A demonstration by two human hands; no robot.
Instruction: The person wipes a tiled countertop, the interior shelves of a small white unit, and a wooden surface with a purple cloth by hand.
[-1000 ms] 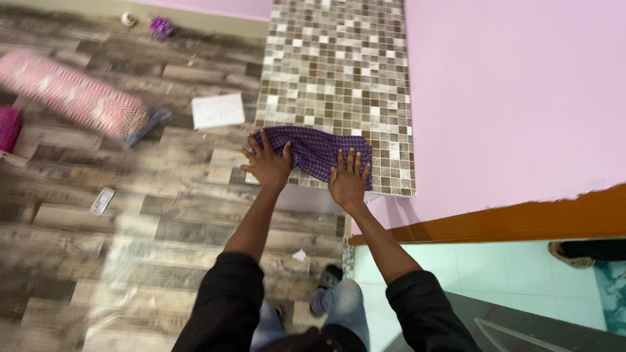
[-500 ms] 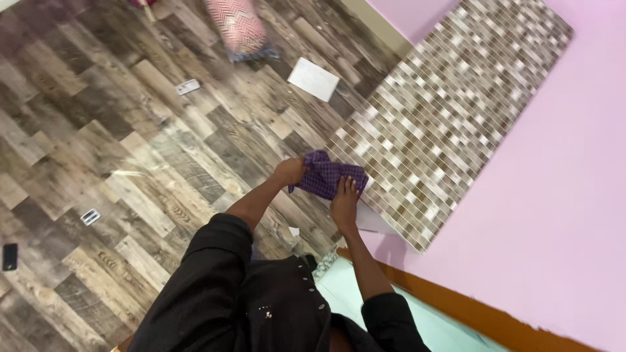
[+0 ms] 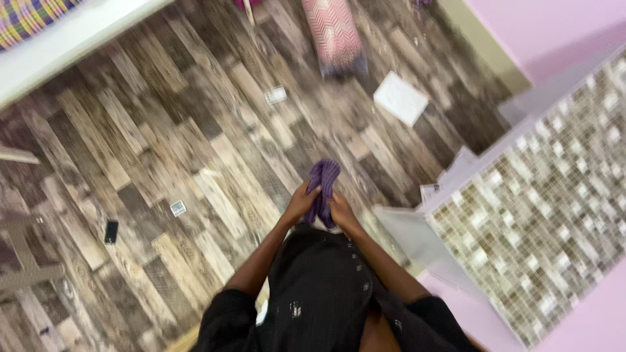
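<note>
Our left hand (image 3: 301, 203) and right hand (image 3: 342, 211) both grip the bunched purple checked cloth (image 3: 323, 186) above the wood-plank floor (image 3: 163, 163), beside the mosaic-tiled counter (image 3: 548, 215).

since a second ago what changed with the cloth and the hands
The purple cloth has come off the mosaic-tiled surface, where both hands pressed it flat. Now the left hand and right hand grip it bunched together over the wood-pattern floor. The pink roll and white sheet still lie there.
</note>
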